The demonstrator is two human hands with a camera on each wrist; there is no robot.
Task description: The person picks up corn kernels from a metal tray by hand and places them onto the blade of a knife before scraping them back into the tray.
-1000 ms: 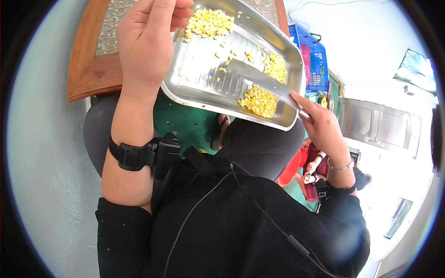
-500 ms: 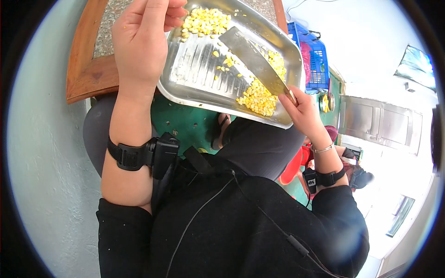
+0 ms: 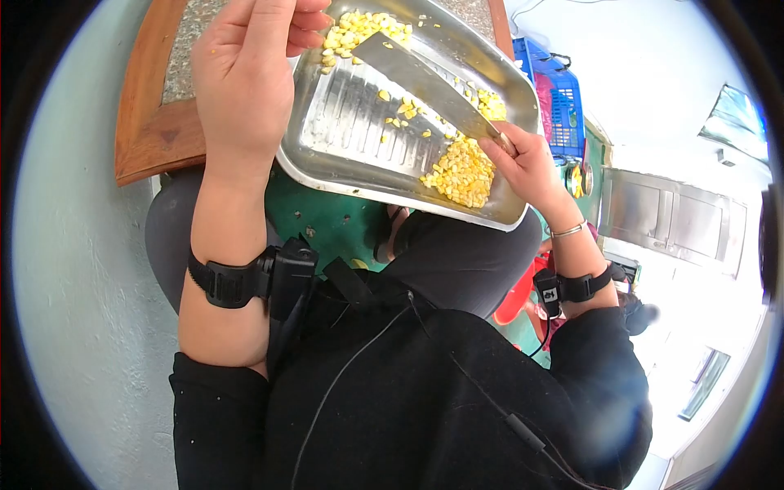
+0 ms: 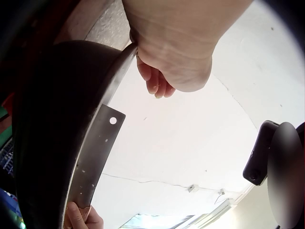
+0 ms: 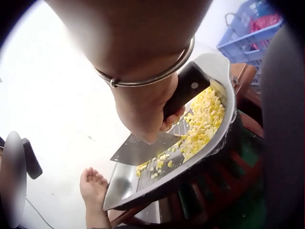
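Observation:
My right hand (image 3: 531,167) grips a broad cleaver (image 3: 425,86) by its dark handle (image 5: 188,88). The blade slants across a ribbed metal tray (image 3: 351,189), and its end reaches the loose yellow corn kernels (image 3: 359,31) at the far left. A second heap of kernels (image 3: 459,175), more broken, lies near the blade's handle end. Few scattered bits (image 3: 404,108) sit between the heaps. Beside the tray's left corner is my left hand (image 3: 245,73), fingers loosely curled with nothing visible in them; its wrist overlaps the rim in the left wrist view.
A wood-framed table (image 3: 155,143) with a speckled top supports the tray's far side. To the right stands a blue plastic crate (image 3: 563,106). Behind my right forearm are a red basin (image 3: 514,298) and another person, mostly hidden. A wall (image 3: 82,269) runs along the left.
The cleaver has moved from low over the right side up and leftward, its blade end now at the far-left kernels. My right hand shifted with it. The left hand has barely moved.

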